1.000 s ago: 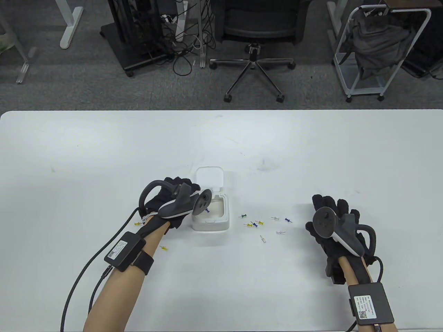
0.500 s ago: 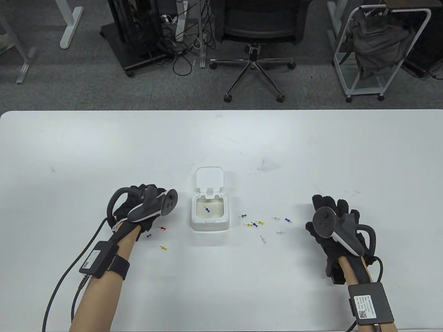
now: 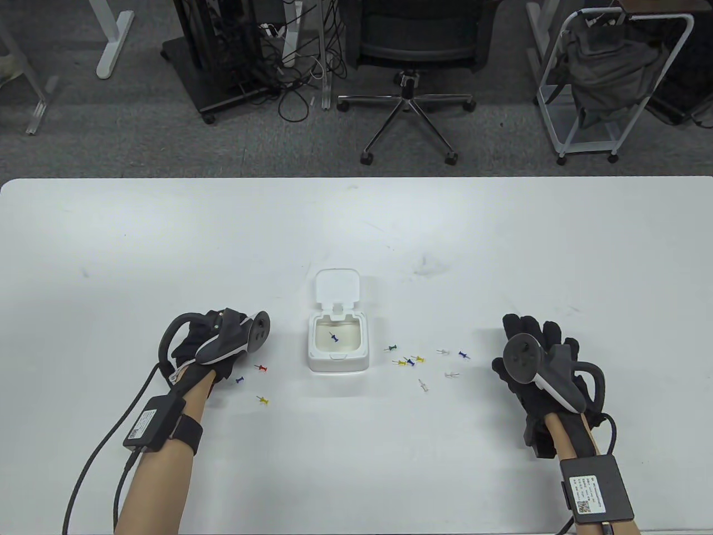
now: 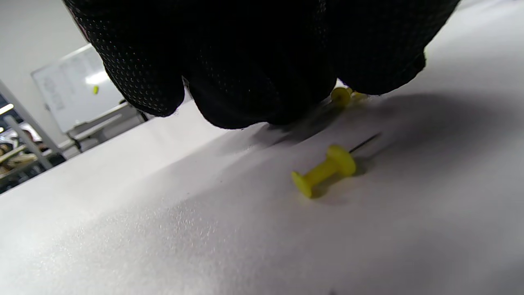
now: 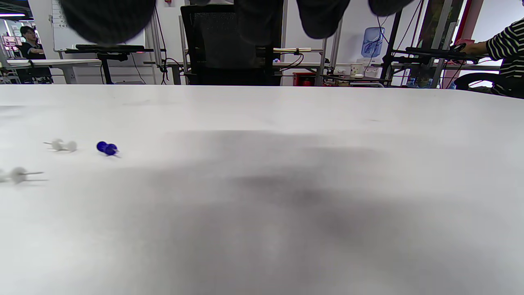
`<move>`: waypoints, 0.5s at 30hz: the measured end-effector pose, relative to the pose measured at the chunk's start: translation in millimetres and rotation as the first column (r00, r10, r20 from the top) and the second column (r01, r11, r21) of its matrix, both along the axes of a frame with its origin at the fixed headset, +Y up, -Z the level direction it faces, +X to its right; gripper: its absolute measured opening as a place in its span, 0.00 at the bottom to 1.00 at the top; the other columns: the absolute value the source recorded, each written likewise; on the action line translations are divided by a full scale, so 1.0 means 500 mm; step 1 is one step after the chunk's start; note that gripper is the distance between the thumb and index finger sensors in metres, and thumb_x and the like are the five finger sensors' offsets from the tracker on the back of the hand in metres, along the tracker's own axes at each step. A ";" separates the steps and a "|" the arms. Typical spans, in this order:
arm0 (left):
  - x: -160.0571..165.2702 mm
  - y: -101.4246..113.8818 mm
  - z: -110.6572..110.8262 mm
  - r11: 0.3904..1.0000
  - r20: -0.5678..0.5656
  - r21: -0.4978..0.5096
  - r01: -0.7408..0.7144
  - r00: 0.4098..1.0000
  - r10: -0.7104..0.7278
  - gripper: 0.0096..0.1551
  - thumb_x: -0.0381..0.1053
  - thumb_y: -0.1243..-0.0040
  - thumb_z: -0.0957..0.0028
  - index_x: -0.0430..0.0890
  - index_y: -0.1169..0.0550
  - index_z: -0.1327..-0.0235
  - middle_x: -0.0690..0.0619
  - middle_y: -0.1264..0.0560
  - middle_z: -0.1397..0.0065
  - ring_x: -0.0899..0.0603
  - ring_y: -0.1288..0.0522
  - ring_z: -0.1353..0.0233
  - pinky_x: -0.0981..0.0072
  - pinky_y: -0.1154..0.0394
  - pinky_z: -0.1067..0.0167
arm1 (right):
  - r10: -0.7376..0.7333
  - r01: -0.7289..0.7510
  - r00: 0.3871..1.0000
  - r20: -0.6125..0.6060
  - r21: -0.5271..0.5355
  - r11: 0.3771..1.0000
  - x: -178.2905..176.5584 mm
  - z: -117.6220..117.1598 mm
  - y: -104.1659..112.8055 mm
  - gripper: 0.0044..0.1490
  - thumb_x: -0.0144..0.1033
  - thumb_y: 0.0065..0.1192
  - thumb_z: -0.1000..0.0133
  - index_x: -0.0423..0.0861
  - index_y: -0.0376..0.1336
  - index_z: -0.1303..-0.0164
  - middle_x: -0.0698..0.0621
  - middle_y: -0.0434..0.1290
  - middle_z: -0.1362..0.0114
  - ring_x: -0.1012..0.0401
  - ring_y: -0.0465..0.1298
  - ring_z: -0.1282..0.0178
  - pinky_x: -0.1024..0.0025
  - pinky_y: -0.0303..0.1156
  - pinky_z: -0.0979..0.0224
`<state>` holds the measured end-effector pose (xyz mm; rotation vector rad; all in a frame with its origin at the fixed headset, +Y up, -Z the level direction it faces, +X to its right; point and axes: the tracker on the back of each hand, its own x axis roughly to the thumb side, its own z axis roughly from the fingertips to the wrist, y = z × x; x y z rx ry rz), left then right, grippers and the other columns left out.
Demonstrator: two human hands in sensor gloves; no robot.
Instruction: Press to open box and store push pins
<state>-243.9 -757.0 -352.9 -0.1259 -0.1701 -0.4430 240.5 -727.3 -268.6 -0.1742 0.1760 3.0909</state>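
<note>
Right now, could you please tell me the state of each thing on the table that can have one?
Box: lid flipped open, one blue pin inside.
Left hand: fingers down at the table beside a yellow pin; grip cannot be told.
Right hand: resting flat on the table, holding nothing.
Remaining pins: lying loose on the table.

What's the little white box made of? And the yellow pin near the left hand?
The white box looks like smooth, slightly glossy plastic: thin moulded walls and a hinged lid standing open. The yellow pin seems to have a matte plastic head, spool-shaped and evenly coloured, with a thin dark needle, probably metal.
</note>
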 end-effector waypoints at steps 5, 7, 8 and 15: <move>0.011 -0.007 0.000 0.998 0.030 0.041 0.044 0.999 -0.046 0.21 0.60 0.38 0.52 0.60 0.18 0.47 0.63 0.14 0.43 0.54 0.13 0.51 0.54 0.17 0.35 | 0.001 -0.001 1.000 -0.001 0.002 1.000 0.000 0.000 0.000 0.48 0.56 0.50 0.49 0.55 0.37 0.23 0.46 0.48 0.10 0.37 0.48 0.14 0.30 0.45 0.21; 0.014 -0.010 0.000 0.998 0.041 0.039 0.059 0.997 -0.060 0.20 0.60 0.39 0.52 0.59 0.18 0.48 0.64 0.14 0.45 0.54 0.14 0.52 0.53 0.17 0.35 | 0.000 0.000 1.000 0.000 0.002 1.000 0.000 0.000 0.000 0.48 0.56 0.50 0.49 0.55 0.37 0.23 0.46 0.48 0.10 0.37 0.48 0.14 0.30 0.45 0.21; 0.014 -0.012 0.000 0.998 0.039 0.035 0.058 0.997 -0.059 0.20 0.60 0.40 0.52 0.59 0.19 0.48 0.63 0.14 0.45 0.54 0.14 0.52 0.53 0.17 0.35 | 0.000 0.000 1.000 -0.001 0.001 1.000 0.000 0.000 0.000 0.48 0.56 0.50 0.49 0.55 0.37 0.23 0.46 0.48 0.10 0.37 0.48 0.14 0.30 0.45 0.21; 0.008 -0.013 -0.002 0.999 0.025 0.019 0.027 0.999 -0.027 0.20 0.60 0.41 0.52 0.59 0.19 0.48 0.63 0.15 0.45 0.54 0.14 0.51 0.53 0.18 0.34 | 0.000 0.000 1.000 -0.001 -0.002 1.000 -0.001 0.000 0.000 0.48 0.56 0.50 0.49 0.55 0.37 0.23 0.46 0.48 0.10 0.37 0.48 0.14 0.30 0.45 0.20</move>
